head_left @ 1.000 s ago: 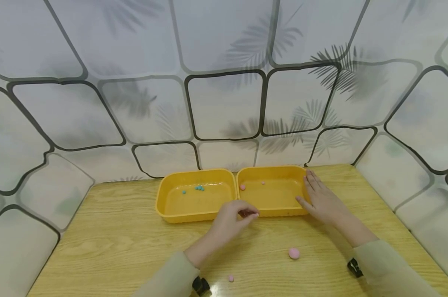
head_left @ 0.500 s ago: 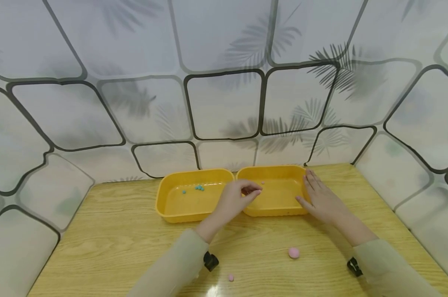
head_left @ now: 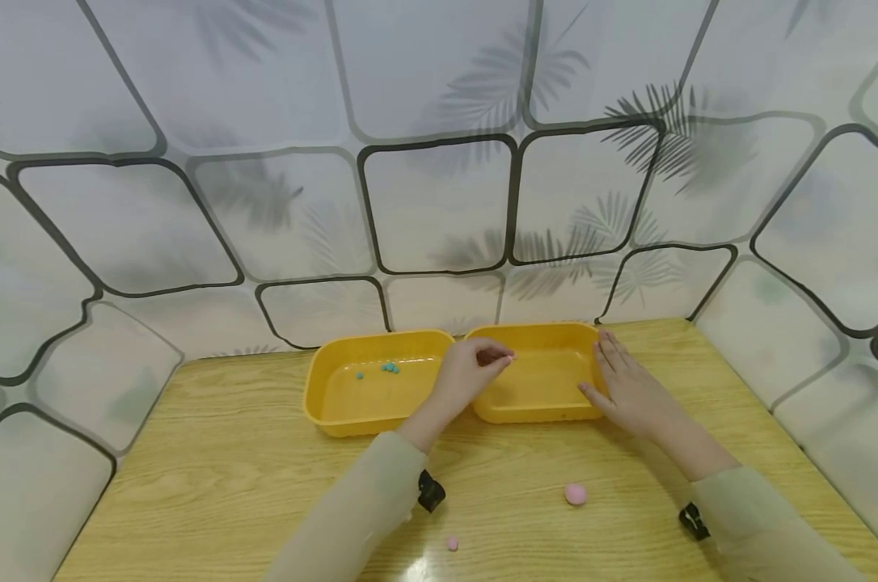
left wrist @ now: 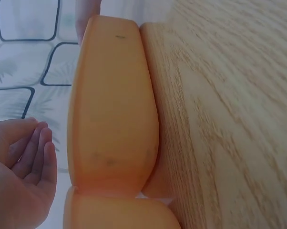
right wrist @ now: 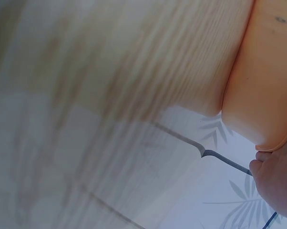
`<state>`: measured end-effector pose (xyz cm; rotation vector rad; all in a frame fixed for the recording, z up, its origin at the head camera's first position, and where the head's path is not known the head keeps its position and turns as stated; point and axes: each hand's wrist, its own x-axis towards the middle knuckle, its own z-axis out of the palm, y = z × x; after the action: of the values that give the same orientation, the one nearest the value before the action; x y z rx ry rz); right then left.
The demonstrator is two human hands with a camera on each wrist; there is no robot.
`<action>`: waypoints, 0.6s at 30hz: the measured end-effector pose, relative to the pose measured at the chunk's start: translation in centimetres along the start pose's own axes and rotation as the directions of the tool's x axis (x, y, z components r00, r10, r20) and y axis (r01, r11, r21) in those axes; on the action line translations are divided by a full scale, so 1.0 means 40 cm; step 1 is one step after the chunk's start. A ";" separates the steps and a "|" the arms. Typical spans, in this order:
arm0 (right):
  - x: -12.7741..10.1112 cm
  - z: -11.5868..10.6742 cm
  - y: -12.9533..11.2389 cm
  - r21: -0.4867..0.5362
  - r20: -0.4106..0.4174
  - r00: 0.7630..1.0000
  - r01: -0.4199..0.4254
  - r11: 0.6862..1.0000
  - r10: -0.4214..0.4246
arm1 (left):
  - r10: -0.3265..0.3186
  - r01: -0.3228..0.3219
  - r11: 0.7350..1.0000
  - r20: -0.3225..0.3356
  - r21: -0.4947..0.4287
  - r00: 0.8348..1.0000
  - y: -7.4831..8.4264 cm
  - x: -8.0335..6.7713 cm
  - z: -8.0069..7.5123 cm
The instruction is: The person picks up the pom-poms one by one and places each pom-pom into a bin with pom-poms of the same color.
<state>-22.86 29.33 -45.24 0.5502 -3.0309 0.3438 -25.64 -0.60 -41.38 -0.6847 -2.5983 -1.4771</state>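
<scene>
In the head view my left hand (head_left: 464, 372) is over the left part of the right yellow tray (head_left: 548, 412). Thumb and fingertips meet there and pinch a small pink ball (head_left: 511, 358), mostly covered by the fingers. From the left wrist, the same hand (left wrist: 24, 171) shows beside the tray wall (left wrist: 112, 105), fingertips together above rim level. My right hand (head_left: 631, 396) rests with fairly straight fingers against the right end of that tray, thumb at its near corner. Its fingers (right wrist: 265, 164) touch the tray rim in the right wrist view.
A second yellow tray (head_left: 373, 424) stands alongside on the left, with several small blue balls (head_left: 390, 368) in it. On the wooden table (head_left: 228, 453) lie a larger pink ball (head_left: 575, 494) and a small pink one (head_left: 453, 544). A patterned wall covering (head_left: 439, 210) rises behind the trays.
My left hand has moved from the near edge of the right tray up and inward over it, fingertips still together. The right hand stays at the tray's right end.
</scene>
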 end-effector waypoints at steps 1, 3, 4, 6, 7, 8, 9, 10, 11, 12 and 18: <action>0.000 0.000 -0.001 -0.001 0.000 1.000 0.000 1.000 0.000 | -0.008 0.008 1.000 0.001 -0.005 1.000 -0.002 0.004 0.001; 0.001 0.000 -0.001 -0.004 -0.001 1.000 0.001 1.000 -0.001 | -0.027 0.027 1.000 -0.001 -0.008 1.000 -0.006 0.011 0.002; 0.001 0.000 -0.001 -0.007 -0.002 1.000 0.002 1.000 -0.002 | -0.039 0.039 0.999 -0.002 -0.007 0.999 -0.009 0.015 0.004; 0.000 -0.001 -0.002 -0.008 -0.003 1.000 0.003 1.000 -0.003 | -0.059 0.059 0.998 -0.008 -0.004 0.998 -0.014 0.023 0.006; 0.000 -0.001 -0.002 -0.008 -0.003 1.000 0.003 1.000 -0.003 | -0.066 0.066 0.998 -0.011 0.000 0.998 -0.016 0.027 0.008; 0.000 -0.001 -0.002 -0.007 -0.003 1.000 0.004 1.000 -0.004 | -0.073 0.073 0.997 -0.015 0.006 0.997 -0.019 0.031 0.009; 0.000 -0.002 -0.003 -0.006 -0.004 1.000 0.004 1.000 -0.005 | -0.077 0.077 0.997 -0.018 0.012 0.997 -0.021 0.034 0.010; 0.000 -0.002 -0.003 -0.004 -0.004 1.000 0.005 1.000 -0.005 | -0.077 0.077 0.997 -0.019 0.019 0.997 -0.024 0.038 0.012; 0.000 -0.003 -0.003 -0.003 -0.004 1.000 0.005 1.000 -0.005 | -0.078 0.079 0.997 -0.019 0.025 0.997 -0.026 0.041 0.013; 0.000 -0.003 -0.004 -0.001 -0.003 1.000 0.005 1.000 -0.005 | -0.081 0.081 0.996 -0.019 0.032 0.997 -0.028 0.044 0.014; 0.001 -0.004 -0.004 -0.012 -0.001 1.000 0.005 1.000 -0.005 | -0.102 0.104 0.988 -0.023 0.114 0.995 -0.039 0.057 0.021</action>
<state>-22.85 29.21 -45.06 0.5560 -3.0285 0.3259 -28.20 0.20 -42.46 -0.5309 -2.7184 -1.3385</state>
